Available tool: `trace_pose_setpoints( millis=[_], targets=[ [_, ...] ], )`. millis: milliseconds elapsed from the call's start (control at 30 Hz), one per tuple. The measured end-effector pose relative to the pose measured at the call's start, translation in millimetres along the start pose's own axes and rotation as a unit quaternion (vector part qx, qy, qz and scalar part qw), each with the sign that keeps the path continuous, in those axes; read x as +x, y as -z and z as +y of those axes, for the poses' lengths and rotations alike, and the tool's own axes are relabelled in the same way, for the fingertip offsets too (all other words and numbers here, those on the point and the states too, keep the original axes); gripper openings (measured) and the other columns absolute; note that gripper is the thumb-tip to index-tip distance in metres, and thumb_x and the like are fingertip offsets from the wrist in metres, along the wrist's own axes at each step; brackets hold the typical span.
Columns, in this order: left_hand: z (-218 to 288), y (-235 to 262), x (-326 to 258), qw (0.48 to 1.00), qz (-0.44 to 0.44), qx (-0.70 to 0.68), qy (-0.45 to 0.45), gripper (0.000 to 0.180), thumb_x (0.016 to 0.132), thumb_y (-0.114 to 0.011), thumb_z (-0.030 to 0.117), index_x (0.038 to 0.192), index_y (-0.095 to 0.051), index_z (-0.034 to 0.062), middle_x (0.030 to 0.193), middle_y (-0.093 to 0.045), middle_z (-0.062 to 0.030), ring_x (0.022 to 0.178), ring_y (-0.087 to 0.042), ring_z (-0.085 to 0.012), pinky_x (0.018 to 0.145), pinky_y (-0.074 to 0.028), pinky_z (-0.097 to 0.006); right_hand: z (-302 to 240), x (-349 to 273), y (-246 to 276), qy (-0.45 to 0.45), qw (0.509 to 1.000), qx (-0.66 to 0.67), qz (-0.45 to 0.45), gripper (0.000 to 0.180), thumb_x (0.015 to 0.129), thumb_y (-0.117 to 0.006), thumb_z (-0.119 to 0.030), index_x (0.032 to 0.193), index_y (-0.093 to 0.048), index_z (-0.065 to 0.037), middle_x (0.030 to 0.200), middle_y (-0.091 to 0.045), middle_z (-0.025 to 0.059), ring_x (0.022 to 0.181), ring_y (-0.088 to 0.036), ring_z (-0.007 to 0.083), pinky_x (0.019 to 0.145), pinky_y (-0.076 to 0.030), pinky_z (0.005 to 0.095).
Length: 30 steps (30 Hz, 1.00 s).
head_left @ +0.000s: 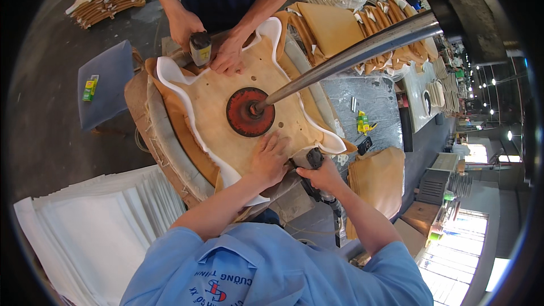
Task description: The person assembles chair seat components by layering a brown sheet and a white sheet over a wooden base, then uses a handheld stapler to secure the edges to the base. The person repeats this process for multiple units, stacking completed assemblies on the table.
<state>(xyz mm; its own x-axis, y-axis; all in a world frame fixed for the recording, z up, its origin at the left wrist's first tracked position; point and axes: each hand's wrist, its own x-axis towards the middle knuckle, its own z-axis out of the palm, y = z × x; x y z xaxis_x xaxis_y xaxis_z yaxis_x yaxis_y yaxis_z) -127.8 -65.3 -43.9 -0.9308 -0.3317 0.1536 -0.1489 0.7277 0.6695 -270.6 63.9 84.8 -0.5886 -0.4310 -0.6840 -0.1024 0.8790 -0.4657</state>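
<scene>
A pale plywood panel (226, 96) lies over white padding (190, 99) and a tan cover (178, 114), whose edges stick out around it. A red round press plate (250, 111) on a slanted metal rod (345, 59) rests on the panel's middle. My left hand (270, 161) lies on the near part of the panel, fingers stretched out. In my right hand (324, 177) is a staple gun (309, 160), its head at the panel's near right edge. Opposite, a co-worker's one hand (186, 27) grips another staple gun (200, 48), while the other hand (229, 56) presses on the far edge.
White sheets (107, 221) are stacked at the lower left. A blue-topped stool (105, 88) carries a small green-and-yellow box (90, 88). Tan covers (377, 184) lie to the right, near a plastic-covered table (340, 93). Further tan pieces (328, 28) are piled behind.
</scene>
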Motion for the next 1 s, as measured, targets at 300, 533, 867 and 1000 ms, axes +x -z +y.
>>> trace_pose_setpoints(
  millis=[300,533,867,1000],
  targets=[
    [-0.9,5.9,-2.2,0.998,-0.050,-0.001,0.026,0.031,0.093,-0.077,0.026,0.119,-0.082,0.0097,0.170,-0.046,-0.0061,0.167,-0.026,-0.0368,0.137,-0.015,-0.058,-0.6,-13.1,-5.1,0.019,0.999,0.031,-0.031,0.032,0.092,-0.090,-0.026,0.103,-0.074,0.000,0.069,-0.067,0.0020,0.052,-0.060,0.0128,0.050,-0.048,0.0337],
    [-11.1,6.8,-17.8,1.000,-0.008,0.000,-0.020,0.029,0.093,-0.077,0.026,0.113,-0.081,0.0059,0.169,-0.046,-0.0091,0.167,-0.025,-0.0403,0.137,-0.016,-0.060,-8.9,-5.9,-8.7,0.001,1.000,-0.004,-0.023,0.032,0.092,-0.090,-0.024,0.103,-0.073,0.001,0.071,-0.067,0.0027,0.053,-0.061,0.0127,0.052,-0.048,0.0324],
    [-11.9,2.5,-20.5,1.000,0.013,0.006,-0.004,0.023,0.095,-0.074,0.026,0.105,-0.082,0.0067,0.170,-0.045,-0.0084,0.168,-0.024,-0.0397,0.137,-0.011,-0.063,-1.1,-14.3,-7.8,-0.009,0.997,0.019,-0.068,0.030,0.093,-0.089,-0.022,0.108,-0.074,-0.001,0.074,-0.068,0.0016,0.053,-0.060,0.0118,0.051,-0.048,0.0321],
    [-6.8,8.4,-19.1,0.997,-0.067,0.022,0.016,0.039,0.090,-0.074,0.024,0.123,-0.079,0.0041,0.170,-0.046,-0.0091,0.167,-0.026,-0.0385,0.137,-0.013,-0.062,1.0,-11.9,-22.0,-0.018,0.999,0.032,-0.027,0.033,0.093,-0.089,-0.021,0.111,-0.072,0.000,0.078,-0.069,0.0028,0.054,-0.060,0.0124,0.050,-0.048,0.0319]
  ],
)
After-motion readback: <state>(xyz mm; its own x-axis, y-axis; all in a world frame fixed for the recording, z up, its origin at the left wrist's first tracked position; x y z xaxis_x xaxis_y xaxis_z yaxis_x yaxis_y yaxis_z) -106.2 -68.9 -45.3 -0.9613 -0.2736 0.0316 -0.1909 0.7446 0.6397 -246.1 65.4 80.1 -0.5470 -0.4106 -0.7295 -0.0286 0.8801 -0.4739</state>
